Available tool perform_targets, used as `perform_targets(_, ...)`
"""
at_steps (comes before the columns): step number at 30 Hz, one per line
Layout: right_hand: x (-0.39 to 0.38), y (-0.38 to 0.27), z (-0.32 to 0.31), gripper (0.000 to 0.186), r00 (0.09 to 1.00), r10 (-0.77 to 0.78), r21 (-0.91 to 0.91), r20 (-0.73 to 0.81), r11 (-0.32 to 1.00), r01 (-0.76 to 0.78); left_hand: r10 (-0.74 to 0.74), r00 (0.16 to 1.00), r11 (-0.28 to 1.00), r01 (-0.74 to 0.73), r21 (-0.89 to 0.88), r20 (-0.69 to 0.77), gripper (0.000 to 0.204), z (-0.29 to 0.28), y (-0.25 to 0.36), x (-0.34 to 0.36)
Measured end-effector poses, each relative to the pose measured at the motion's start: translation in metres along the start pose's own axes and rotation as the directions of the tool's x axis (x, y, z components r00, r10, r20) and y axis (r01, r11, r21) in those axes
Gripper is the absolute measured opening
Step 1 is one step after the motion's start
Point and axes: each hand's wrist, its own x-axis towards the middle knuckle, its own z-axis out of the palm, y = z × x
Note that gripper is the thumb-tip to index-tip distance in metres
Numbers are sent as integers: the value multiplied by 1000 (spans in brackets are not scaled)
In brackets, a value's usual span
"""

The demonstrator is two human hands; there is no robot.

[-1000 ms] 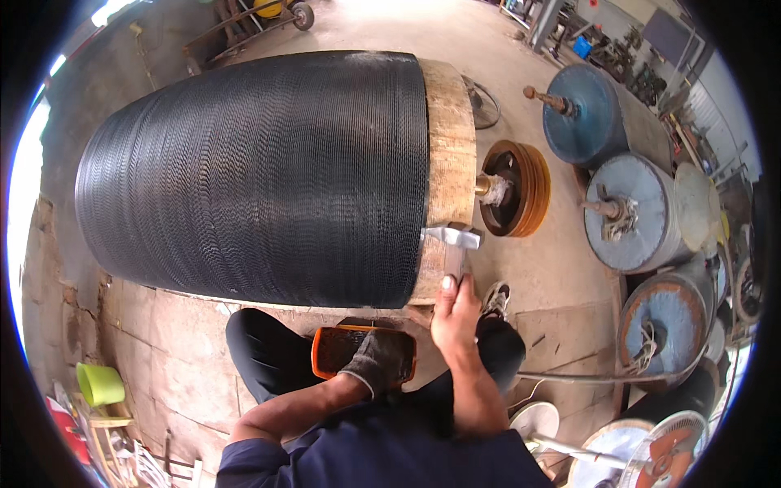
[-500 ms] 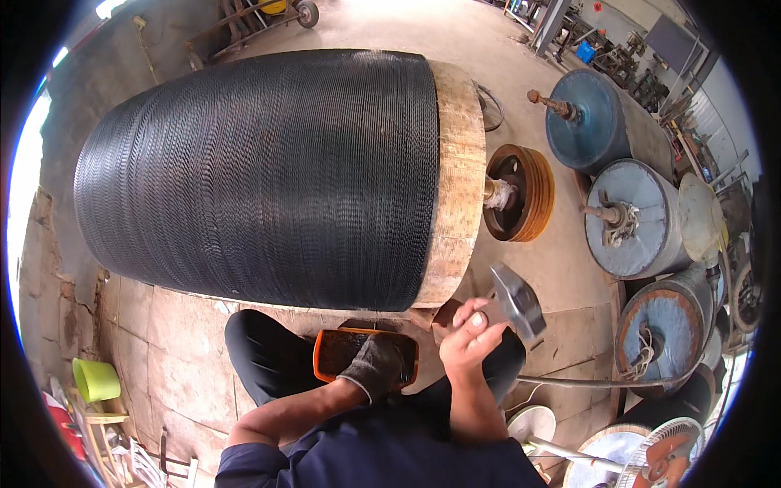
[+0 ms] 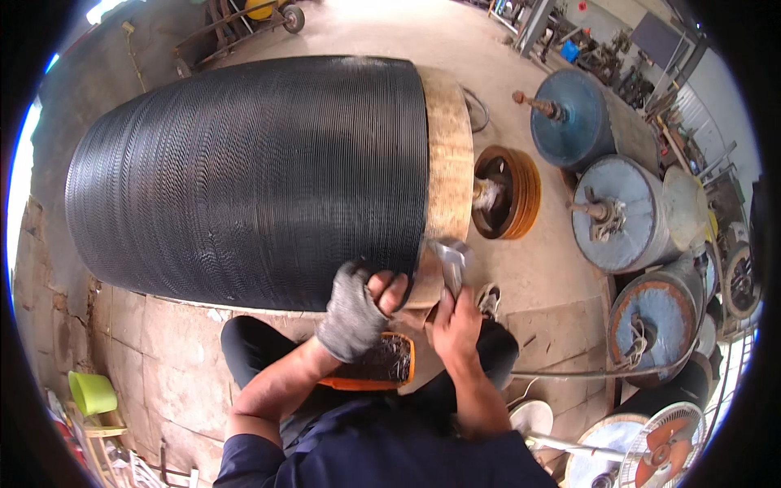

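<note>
In front of me lies a big drum wound with ridged black strands (image 3: 252,179), with a bare wooden band (image 3: 449,138) at its right end. My left hand (image 3: 354,313), in a grey glove with bare fingertips, is at the drum's near right edge. Its fingers are pinched together; whatever they hold is too small to make out. My right hand (image 3: 455,327) grips a hammer (image 3: 452,254) by the handle, its head blurred beside the wooden band. Between my legs sits an orange tray (image 3: 411,362) holding many thin dark pieces like nails.
A rusty grooved pulley (image 3: 521,191) sits on the shaft at the drum's right end. Several blue-ended drums (image 3: 618,211) line the right side. A fan (image 3: 663,455) stands at lower right, a green bucket (image 3: 93,393) at lower left.
My left hand has come out of the orange tray and up to the drum's edge. My right hand has brought the hammer leftward to the wooden band. The view has shifted slightly.
</note>
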Motion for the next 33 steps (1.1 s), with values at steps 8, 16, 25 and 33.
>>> perform_targets(8,8,2,12,22,980,-164,-141,-114,979,147,20,977,957,43,286,-214,53,-3,-68,56)
perform_targets(16,-6,-7,-17,24,905,-249,385,-345,842,378,-13,977,938,85,335,-213,50,-1,-68,62)
perform_targets(25,-41,18,7,24,998,8,79,-60,997,-4,-71,972,996,79,29,-222,54,19,-20,49)
perform_targets(33,-35,30,-2,25,976,-165,118,-140,976,182,-189,977,980,182,-86,-95,61,39,8,41)
